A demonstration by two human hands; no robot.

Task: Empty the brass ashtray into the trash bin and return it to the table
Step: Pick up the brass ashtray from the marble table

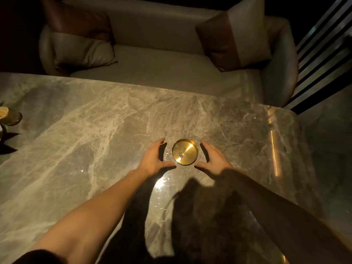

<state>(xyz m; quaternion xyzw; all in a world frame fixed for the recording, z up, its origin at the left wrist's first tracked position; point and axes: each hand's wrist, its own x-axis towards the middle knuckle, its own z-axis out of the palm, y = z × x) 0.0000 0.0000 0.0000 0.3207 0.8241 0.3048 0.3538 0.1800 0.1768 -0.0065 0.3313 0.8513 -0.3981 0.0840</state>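
A round brass ashtray (185, 152) sits flat on the grey marble table (95, 130), with a little ash and debris in its left half. My left hand (155, 159) is open just left of the ashtray, fingers spread and curved toward it, a small gap between them. On the other side my right hand (213, 159) is open in the same way, its thumb close to the rim's near edge. Neither hand clearly touches the ashtray. No trash bin is in view.
A pale sofa (162, 60) with brown and cream cushions stands behind the table's far edge. A dark decorative object (10, 117) sits at the table's left edge. Slatted railing (323, 54) runs along the right, beyond the table's rounded right corner.
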